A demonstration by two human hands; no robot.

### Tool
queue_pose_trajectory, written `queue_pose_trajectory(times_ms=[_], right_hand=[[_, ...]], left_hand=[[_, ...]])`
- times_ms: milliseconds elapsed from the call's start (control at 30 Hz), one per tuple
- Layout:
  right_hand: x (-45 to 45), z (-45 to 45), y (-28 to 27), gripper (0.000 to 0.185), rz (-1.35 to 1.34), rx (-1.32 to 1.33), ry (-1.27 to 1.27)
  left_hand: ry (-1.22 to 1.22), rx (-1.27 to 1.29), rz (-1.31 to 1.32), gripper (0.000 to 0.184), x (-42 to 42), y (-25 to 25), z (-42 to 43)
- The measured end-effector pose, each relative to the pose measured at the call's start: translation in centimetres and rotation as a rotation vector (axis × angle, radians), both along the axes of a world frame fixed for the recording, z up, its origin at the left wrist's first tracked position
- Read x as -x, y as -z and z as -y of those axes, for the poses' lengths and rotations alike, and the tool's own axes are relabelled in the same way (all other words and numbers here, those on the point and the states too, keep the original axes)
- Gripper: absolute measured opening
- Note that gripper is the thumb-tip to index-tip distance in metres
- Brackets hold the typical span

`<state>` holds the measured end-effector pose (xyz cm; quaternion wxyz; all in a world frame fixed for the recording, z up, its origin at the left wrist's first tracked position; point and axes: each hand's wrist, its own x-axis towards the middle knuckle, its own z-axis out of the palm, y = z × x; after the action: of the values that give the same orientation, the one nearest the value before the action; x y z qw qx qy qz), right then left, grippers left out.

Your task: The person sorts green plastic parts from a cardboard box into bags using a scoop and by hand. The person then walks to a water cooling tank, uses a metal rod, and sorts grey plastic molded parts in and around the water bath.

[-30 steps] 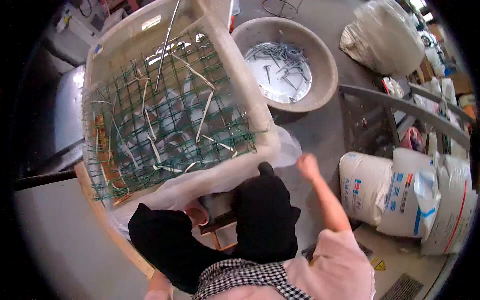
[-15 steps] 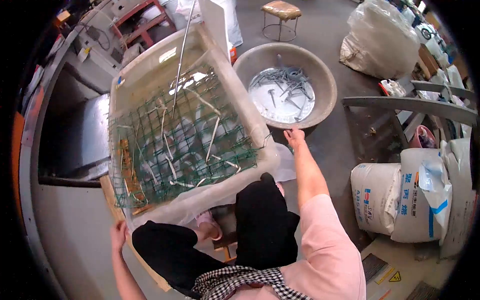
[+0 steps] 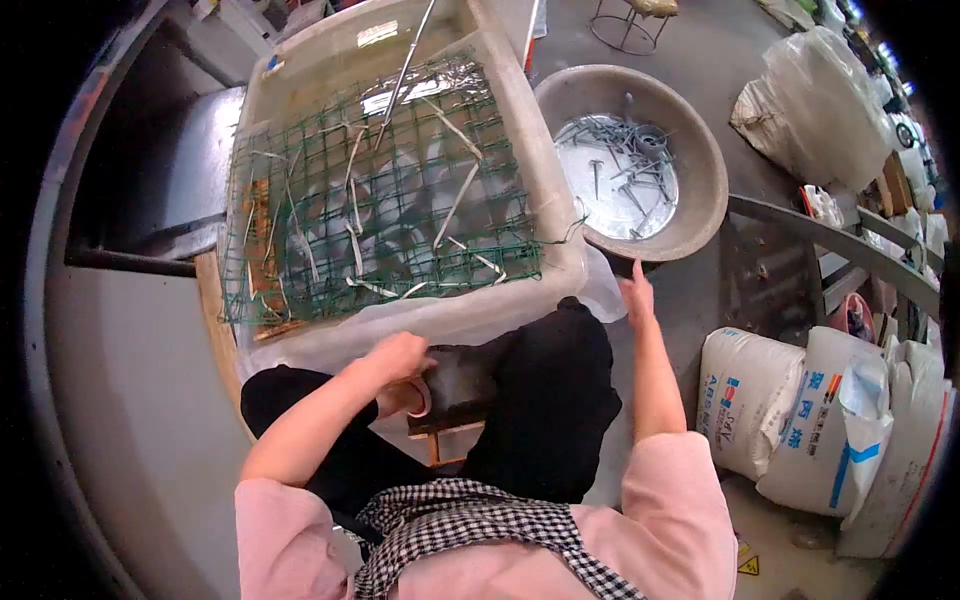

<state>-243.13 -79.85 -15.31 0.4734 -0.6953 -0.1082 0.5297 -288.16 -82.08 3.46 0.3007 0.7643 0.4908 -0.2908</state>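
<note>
My left hand (image 3: 401,356) is above my knees, near the front edge of a large pale tub (image 3: 550,190); its fingers look curled, and what they may hold is too small to tell. My right hand (image 3: 637,292) has its fingers apart, just below the rim of a round basin (image 3: 705,205), with nothing seen in it. Several grey nail-shaped pieces (image 3: 625,160) lie in the basin. Green wire mesh (image 3: 400,205) with white strips tied to it covers much of the tub, and a thin metal rod (image 3: 406,70) leans over it.
Full white sacks (image 3: 745,400) stand at the right, below a grey metal frame (image 3: 840,235). A large clear plastic bag (image 3: 815,105) sits at the upper right. Behind the basin is a stool (image 3: 630,28). Clear plastic sheeting (image 3: 603,285) hangs from the tub's corner.
My left hand has moved from beside the tub's left corner to above my knees. My right hand stays near the basin's lower rim, its fingers now pointing up. The view has shifted.
</note>
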Motion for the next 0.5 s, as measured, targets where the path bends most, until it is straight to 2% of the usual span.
queue_pose_trajectory(times_ms=[33,67,100,167,200,233,333,433,467,500], right_hand=[[0.1,1.2,-0.1,0.069,0.126,0.079,-0.157],[2.2,2.5,-2.6,0.08,0.044,0.204,-0.093],[3.8,3.9,-2.1,0.08,-0.092,0.09,-0.046],[4.9,5.6,-0.5,0.075,-0.402,-0.024,-0.067],[5.9,6.2,-0.7,0.074,-0.462,-0.035,-0.096],[6.6,6.4,-0.9,0.073,-0.478,-0.03,-0.134],[7.8,6.2,-2.5,0.07,-0.412,-0.024,-0.22],[8.0,6.1,-3.5,0.068,-0.334,-0.037,-0.29],[8.0,5.9,-3.8,0.067,-0.309,-0.048,-0.317],[8.0,5.8,-4.0,0.066,-0.284,-0.058,-0.343]], left_hand=[[0.036,0.064,0.109,0.034,0.0,1.7,0.9],[0.072,0.125,0.22,0.04,0.1,3.3,1.8],[0.061,0.118,0.226,0.04,0.2,4.5,2.4],[-0.035,0.075,0.185,0.059,0.4,6.7,3.7],[-0.01,0.121,0.091,0.071,0.6,7.8,3.5],[-0.017,0.122,0.096,0.071,1.0,8.6,3.8],[-0.1,0.152,0.001,0.068,0.7,7.5,3.2],[-0.19,0.117,0.02,0.065,0.3,6.3,3.5],[-0.194,0.086,0.021,0.072,0.0,5.3,4.1],[-0.205,0.079,0.024,0.072,0.3,5.1,4.9]])
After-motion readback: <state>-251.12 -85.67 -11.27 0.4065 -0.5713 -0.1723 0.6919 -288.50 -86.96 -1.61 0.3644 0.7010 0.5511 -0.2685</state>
